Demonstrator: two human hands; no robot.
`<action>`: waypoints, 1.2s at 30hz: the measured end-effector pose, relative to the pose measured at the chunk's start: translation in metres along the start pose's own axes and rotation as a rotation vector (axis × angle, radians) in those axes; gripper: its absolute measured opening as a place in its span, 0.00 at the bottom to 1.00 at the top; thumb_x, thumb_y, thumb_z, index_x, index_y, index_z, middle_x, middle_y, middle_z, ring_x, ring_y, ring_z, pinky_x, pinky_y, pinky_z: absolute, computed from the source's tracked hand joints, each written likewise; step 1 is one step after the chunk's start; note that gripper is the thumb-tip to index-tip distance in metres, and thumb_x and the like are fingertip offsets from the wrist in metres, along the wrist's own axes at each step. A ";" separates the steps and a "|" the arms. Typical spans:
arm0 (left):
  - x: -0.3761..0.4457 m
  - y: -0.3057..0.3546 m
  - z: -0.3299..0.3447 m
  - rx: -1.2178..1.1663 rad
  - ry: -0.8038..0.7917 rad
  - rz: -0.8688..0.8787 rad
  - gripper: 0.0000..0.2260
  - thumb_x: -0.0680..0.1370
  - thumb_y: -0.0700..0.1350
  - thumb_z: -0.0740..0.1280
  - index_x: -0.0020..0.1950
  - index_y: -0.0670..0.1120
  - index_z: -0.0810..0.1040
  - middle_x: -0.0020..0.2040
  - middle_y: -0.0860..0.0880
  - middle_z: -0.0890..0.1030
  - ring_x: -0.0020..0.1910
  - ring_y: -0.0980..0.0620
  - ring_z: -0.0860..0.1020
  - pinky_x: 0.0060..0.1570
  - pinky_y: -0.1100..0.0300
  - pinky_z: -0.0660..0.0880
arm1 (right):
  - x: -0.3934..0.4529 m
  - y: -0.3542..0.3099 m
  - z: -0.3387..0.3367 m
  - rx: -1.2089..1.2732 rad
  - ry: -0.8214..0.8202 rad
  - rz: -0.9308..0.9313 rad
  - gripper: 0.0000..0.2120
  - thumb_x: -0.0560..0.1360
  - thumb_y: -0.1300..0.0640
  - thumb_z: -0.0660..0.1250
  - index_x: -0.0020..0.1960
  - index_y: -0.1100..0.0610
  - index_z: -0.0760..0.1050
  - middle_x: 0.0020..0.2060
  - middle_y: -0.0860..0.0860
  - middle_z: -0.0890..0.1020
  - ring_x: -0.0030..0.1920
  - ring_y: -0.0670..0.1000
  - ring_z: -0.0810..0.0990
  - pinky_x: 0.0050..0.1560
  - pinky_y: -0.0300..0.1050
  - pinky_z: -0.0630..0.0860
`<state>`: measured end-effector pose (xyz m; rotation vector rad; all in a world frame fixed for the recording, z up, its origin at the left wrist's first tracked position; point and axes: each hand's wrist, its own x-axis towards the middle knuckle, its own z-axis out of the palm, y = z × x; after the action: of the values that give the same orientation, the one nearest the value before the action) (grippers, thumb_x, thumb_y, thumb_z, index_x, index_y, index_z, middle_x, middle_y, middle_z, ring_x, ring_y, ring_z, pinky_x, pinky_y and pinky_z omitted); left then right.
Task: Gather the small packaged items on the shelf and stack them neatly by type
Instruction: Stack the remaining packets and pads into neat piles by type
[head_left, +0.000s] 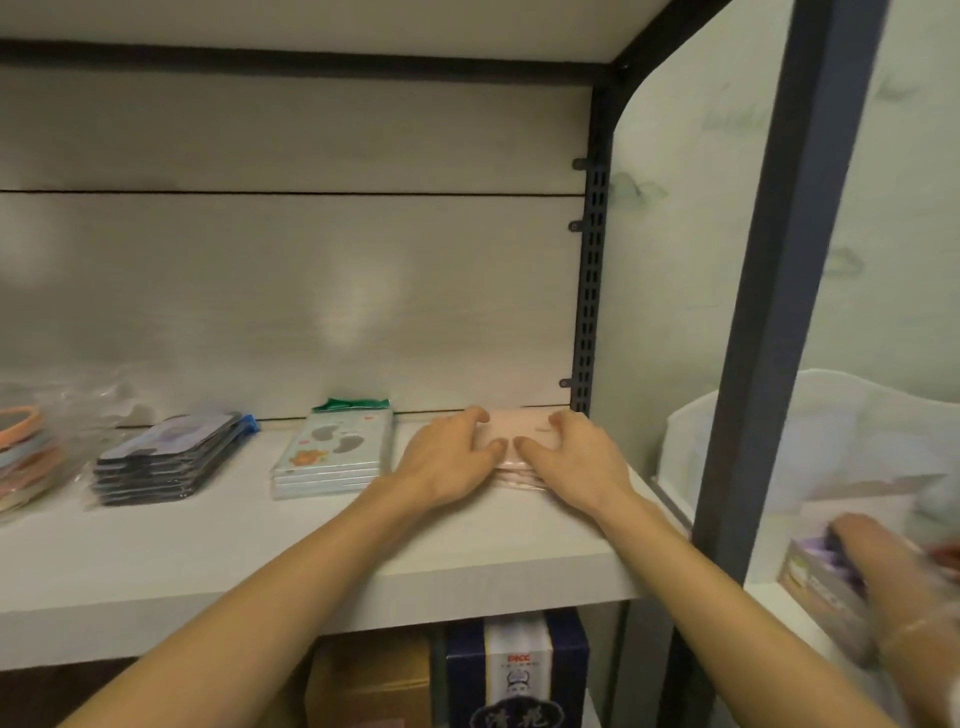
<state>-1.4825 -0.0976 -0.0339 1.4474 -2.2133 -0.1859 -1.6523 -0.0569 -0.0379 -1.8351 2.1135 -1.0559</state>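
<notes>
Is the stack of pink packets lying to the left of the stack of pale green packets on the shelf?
No, the pink packets lie to the right of the pale green packets, at the shelf's right end under both hands.

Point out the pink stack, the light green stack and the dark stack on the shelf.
pink stack (519, 423): head view, top packet between the hands.
light green stack (332, 441): head view, top packet face.
dark stack (171, 441): head view, top packet face.
</notes>
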 end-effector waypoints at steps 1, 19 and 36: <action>0.000 -0.002 0.005 -0.020 0.006 -0.011 0.21 0.82 0.57 0.61 0.72 0.49 0.72 0.68 0.45 0.79 0.66 0.43 0.76 0.61 0.53 0.72 | 0.000 0.001 -0.001 0.045 0.009 0.030 0.27 0.75 0.40 0.67 0.67 0.56 0.73 0.62 0.54 0.80 0.62 0.58 0.78 0.59 0.49 0.74; -0.013 -0.017 0.002 -0.480 0.329 -0.272 0.16 0.77 0.37 0.64 0.64 0.44 0.74 0.61 0.45 0.78 0.60 0.43 0.75 0.58 0.53 0.71 | 0.007 0.012 0.000 0.188 -0.010 0.147 0.27 0.76 0.47 0.69 0.71 0.58 0.70 0.64 0.53 0.78 0.64 0.56 0.76 0.59 0.47 0.72; -0.011 -0.015 0.003 -0.650 0.146 -0.342 0.15 0.74 0.40 0.72 0.60 0.49 0.78 0.59 0.47 0.82 0.55 0.49 0.81 0.56 0.57 0.75 | 0.003 0.015 -0.007 0.324 -0.051 0.115 0.19 0.77 0.62 0.65 0.68 0.58 0.76 0.64 0.53 0.80 0.64 0.53 0.77 0.61 0.43 0.71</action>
<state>-1.4682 -0.0949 -0.0456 1.3809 -1.5553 -0.8020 -1.6683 -0.0565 -0.0406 -1.5540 1.8628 -1.2248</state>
